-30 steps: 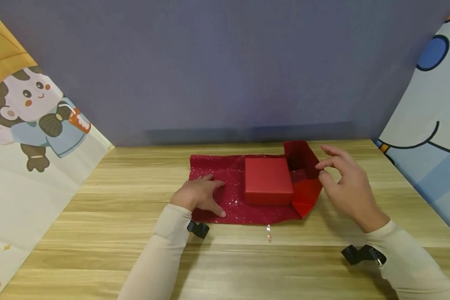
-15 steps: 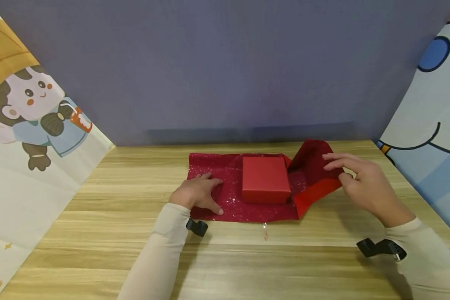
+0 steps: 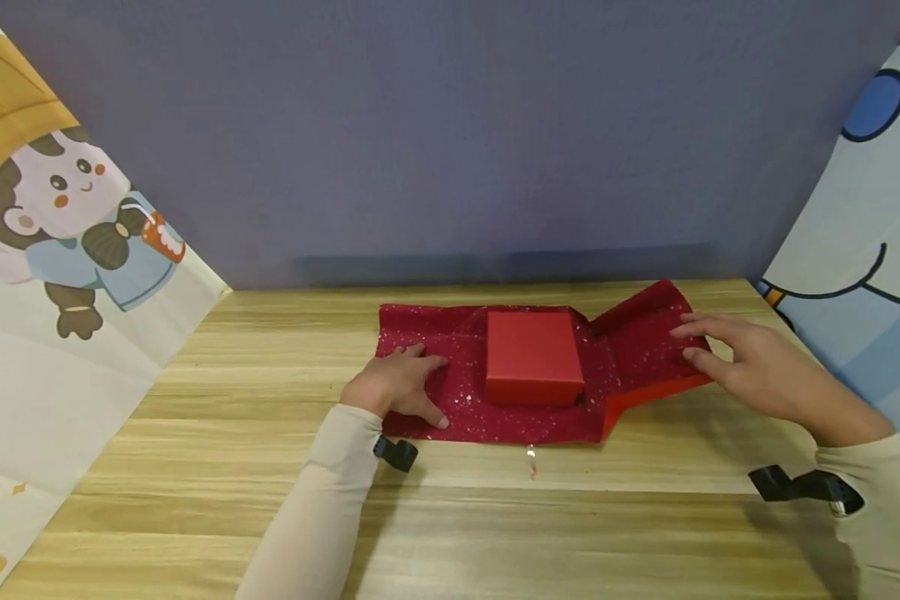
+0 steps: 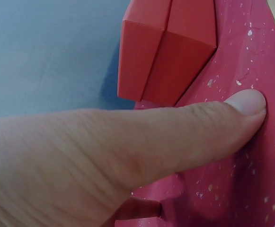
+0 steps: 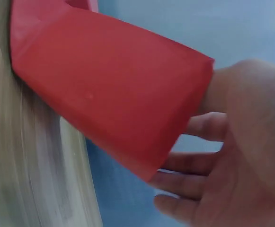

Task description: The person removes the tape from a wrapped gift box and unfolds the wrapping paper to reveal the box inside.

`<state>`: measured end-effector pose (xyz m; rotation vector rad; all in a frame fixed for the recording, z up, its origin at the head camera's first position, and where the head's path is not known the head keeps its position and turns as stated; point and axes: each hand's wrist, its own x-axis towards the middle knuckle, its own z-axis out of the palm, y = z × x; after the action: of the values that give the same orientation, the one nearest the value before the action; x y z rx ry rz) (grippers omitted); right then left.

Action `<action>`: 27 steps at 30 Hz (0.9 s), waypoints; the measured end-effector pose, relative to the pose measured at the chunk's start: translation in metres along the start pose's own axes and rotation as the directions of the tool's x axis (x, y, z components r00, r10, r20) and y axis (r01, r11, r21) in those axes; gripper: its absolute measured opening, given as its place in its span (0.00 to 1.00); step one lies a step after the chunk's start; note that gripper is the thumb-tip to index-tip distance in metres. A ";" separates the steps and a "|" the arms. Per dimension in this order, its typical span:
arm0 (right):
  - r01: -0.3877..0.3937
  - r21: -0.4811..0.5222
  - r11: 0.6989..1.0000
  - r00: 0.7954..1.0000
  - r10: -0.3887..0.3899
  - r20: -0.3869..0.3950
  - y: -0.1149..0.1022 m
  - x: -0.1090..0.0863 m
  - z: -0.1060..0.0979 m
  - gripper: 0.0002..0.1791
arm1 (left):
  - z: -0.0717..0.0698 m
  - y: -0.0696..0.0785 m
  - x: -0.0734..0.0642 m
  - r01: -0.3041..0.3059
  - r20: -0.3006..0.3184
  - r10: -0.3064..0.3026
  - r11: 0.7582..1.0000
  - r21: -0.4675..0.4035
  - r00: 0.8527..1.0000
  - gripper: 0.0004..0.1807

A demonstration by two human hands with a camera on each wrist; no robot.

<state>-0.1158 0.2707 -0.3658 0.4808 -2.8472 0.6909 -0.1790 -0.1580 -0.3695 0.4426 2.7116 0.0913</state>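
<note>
In the head view a closed red box (image 3: 534, 357) sits on a sheet of dark red wrapping paper (image 3: 476, 421) with pale flecks. My left hand (image 3: 397, 385) rests spread on the paper's left part; its thumb (image 4: 208, 127) lies on the flecked side, close to the box in the left wrist view. My right hand (image 3: 765, 367) is at the raised right flap (image 3: 648, 350), thumb and fingers relaxed against its flecked inner side. The flap's plain bright red outer face (image 5: 113, 90) fills much of the right wrist view and partly hides the fingertips.
A small strip of clear tape (image 3: 532, 462) shows at the paper's front edge. Behind the wood-grain table (image 3: 450, 533) stands a grey-blue panel (image 3: 450, 150). Cartoon-printed sheets (image 3: 67, 217) flank both sides.
My right hand has moved right, and the paper's right flap has unfolded outward with it, away from the box. The left hand stays in place on the paper.
</note>
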 end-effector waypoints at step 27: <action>-0.085 0.039 0.996 0.912 0.062 0.406 0.014 0.000 0.029 0.58 | -0.001 0.001 0.000 0.003 0.011 -0.003 1.000 0.015 1.000 0.52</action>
<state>-0.1235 0.2684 -0.3971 0.5883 -3.2553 0.7645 -0.1791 -0.1574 -0.3686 0.4427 2.7040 0.0679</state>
